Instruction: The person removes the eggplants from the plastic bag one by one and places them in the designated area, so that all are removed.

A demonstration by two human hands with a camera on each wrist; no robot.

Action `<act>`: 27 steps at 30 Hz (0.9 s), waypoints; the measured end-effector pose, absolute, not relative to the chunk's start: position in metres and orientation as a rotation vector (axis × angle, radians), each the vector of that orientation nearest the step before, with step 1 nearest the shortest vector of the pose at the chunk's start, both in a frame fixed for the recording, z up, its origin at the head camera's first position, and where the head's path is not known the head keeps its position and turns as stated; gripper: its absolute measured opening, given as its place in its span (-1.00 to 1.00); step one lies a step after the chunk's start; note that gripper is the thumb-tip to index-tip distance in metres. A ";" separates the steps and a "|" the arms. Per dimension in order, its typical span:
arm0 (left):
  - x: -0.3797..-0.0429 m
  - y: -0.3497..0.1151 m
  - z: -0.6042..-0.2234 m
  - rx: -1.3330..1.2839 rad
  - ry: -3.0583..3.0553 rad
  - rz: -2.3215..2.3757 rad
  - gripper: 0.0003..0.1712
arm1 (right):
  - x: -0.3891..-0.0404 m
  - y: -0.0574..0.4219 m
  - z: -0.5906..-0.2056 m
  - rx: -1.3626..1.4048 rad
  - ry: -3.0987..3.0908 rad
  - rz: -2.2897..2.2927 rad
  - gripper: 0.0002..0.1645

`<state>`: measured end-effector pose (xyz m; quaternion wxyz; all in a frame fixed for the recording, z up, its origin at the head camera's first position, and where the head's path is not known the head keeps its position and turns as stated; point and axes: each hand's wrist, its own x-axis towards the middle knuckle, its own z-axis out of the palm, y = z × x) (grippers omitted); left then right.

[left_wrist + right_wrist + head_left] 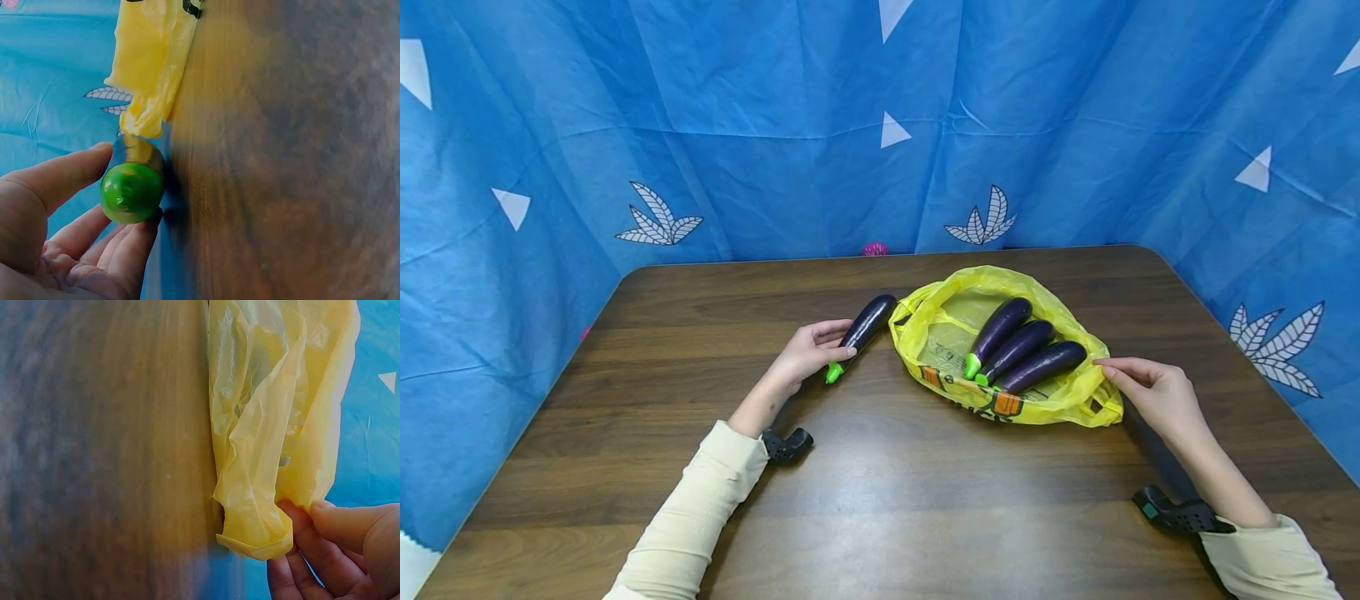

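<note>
Left hand (811, 354) grips an eggplant (868, 323) just left of the yellow plastic bag (917, 333), right hand (1161, 396) pinching its rim (1084, 335)! Looks mid-transfer; next move wants that rim steady

A curtained-off filming corner, it seems: blue printed cloth (820, 192) hangs around the wood-grain tabletop (925, 517), and black wrist cameras (1180, 512) are worn; the room beyond is hidden.

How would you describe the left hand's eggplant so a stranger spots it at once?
On the brown table, look just left of the yellow bag holding three eggplants. The left hand holds a dark glossy eggplant with a green end. Unlike the others, it is outside the bag.
</note>
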<state>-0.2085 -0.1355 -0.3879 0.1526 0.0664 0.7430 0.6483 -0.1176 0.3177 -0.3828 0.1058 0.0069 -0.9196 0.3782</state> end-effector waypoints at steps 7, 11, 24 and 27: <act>-0.208 -0.136 -0.387 0.210 2.138 1.865 -0.38 | -0.118 0.317 -0.382 0.019 -2.710 1.099 -0.61; -0.207 -0.137 -0.387 0.230 2.142 1.862 -0.38 | -0.118 0.318 -0.382 0.020 -2.710 1.119 -0.61; -0.206 -0.138 -0.385 0.225 2.162 1.841 -0.38 | -0.118 0.318 -0.383 0.012 -2.725 1.107 -0.60; -0.206 -0.139 -0.385 0.235 2.161 1.841 -0.38 | -0.117 0.318 -0.384 0.021 -2.717 1.100 -0.61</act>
